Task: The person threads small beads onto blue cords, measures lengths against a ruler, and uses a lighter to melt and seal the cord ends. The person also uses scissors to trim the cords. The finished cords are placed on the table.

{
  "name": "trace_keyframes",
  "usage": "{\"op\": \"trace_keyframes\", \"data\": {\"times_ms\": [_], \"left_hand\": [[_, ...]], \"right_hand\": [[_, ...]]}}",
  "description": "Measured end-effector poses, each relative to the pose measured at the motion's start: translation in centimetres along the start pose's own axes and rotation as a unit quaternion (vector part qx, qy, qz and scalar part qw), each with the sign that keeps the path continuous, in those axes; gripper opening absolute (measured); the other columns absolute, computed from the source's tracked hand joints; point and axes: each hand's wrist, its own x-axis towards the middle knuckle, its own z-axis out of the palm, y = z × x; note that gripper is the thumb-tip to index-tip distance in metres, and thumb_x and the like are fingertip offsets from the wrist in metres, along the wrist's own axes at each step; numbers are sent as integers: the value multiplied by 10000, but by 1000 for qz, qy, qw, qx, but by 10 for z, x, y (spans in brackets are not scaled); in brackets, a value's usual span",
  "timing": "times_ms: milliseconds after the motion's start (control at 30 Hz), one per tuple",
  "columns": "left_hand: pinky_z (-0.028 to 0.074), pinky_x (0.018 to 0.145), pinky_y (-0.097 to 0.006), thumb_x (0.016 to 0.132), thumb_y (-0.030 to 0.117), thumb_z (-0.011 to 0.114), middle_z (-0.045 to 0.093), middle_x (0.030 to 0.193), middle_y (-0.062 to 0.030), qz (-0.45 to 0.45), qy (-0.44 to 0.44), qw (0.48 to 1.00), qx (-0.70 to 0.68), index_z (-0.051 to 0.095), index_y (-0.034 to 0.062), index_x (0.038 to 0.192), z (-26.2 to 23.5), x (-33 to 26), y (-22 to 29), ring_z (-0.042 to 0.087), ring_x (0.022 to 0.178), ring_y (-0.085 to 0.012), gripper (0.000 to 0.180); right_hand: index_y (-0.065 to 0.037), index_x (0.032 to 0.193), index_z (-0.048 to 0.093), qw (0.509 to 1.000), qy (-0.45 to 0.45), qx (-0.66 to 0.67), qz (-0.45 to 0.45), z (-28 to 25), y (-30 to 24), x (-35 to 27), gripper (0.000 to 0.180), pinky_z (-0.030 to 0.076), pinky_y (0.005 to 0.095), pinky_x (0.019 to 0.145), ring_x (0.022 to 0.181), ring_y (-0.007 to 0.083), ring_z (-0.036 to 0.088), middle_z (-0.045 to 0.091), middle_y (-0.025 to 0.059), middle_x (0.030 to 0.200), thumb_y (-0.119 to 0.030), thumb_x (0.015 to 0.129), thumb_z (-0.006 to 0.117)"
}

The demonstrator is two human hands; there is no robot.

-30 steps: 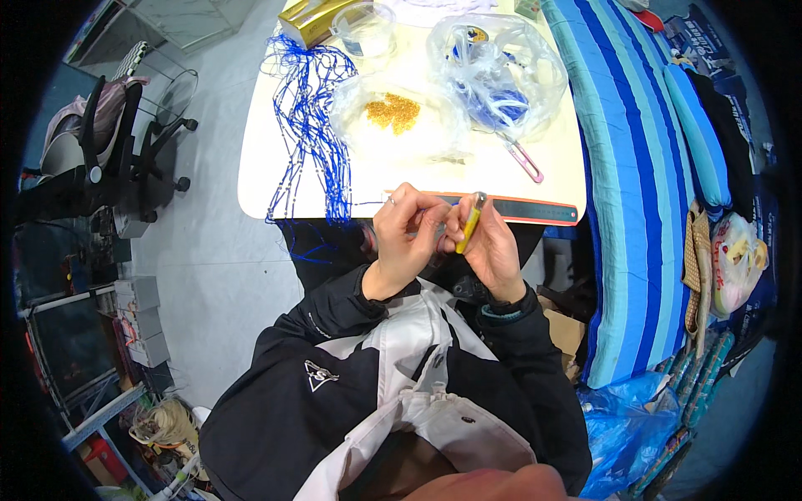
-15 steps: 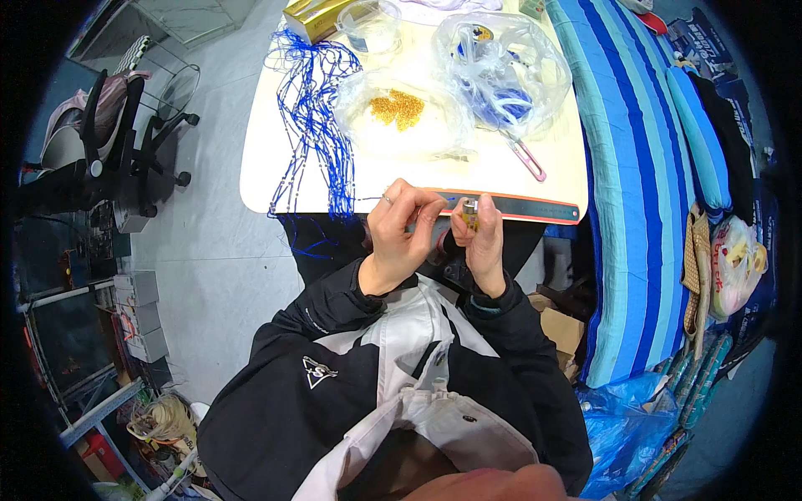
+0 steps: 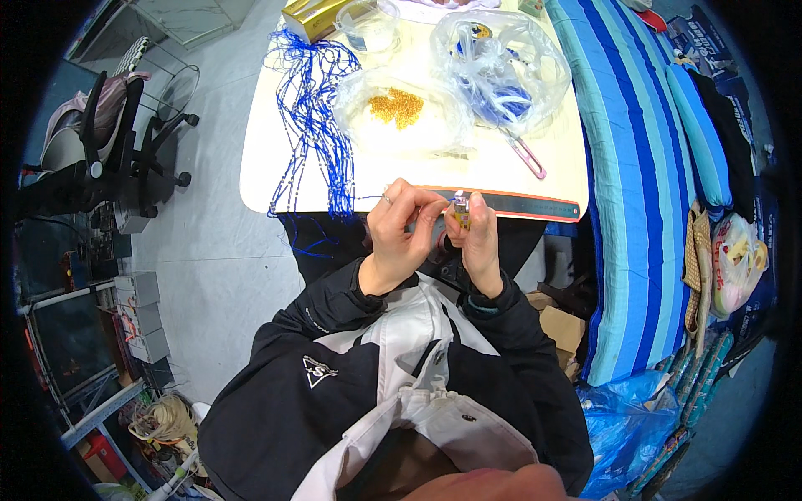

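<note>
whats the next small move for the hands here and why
Probably bring the left hand's pinched fingertips the last bit toward the small yellow lighter that the right hand holds upright. The hands nearly touch at the table edge, and a blue cord runs from the left fingers back to the bundle of blue strings.

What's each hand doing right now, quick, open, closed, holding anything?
Left hand: closed, fingertips pinched on something too small to make out, near the blue cords.
Right hand: closed on a small yellow lighter.
</note>
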Motion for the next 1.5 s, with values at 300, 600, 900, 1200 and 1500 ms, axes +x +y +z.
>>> {"op": "trace_keyframes", "data": {"times_ms": [300, 600, 900, 1200, 1500], "left_hand": [[297, 480, -229, 823, -13, 682, 496, 694, -26, -19, 1, 1000, 1, 636, 2, 806, -1, -1, 4, 414, 552, -86, 51], [336, 478, -266, 774, -62, 667, 516, 658, -60, -36, -14, 999, -5, 625, 4, 772, 0, 0, 9, 454, 539, -144, 78], [297, 480, -224, 803, -75, 648, 483, 688, -38, -22, -17, 998, -53, 606, -29, 782, 4, -5, 8, 414, 548, -85, 66], [320, 483, -246, 793, -76, 663, 499, 653, -49, -22, 20, 999, -42, 634, -24, 780, -12, -5, 7, 429, 529, -129, 61], [282, 478, -236, 797, -60, 662, 513, 662, -19, -9, 26, 998, -58, 629, 0, 763, -25, -7, 3, 399, 532, -94, 76]], "right_hand": [[-48, 862, 524, 993, -1, 91, -74, -1, 1, 0, 538, 213, 210, 505, 564, 26, 293, 390, -57, 650, -544, 997, 367], [-7, 887, 596, 975, 82, 76, -194, 14, -1, 1, 151, 413, 192, 656, 729, 77, 519, 611, 18, 854, -140, 910, 666], [33, 843, 565, 926, 183, -150, -295, 10, 6, 6, 181, 448, 235, 603, 646, 104, 541, 609, 68, 736, -108, 956, 582], [25, 919, 566, 927, 242, -211, -192, -26, -12, 32, 172, 408, 268, 621, 653, 133, 514, 604, 49, 780, -144, 945, 588], [70, 1103, 591, 774, 249, -488, -318, -23, -4, 34, 295, 462, 377, 808, 910, 279, 597, 617, 180, 1014, -141, 902, 635]]}}
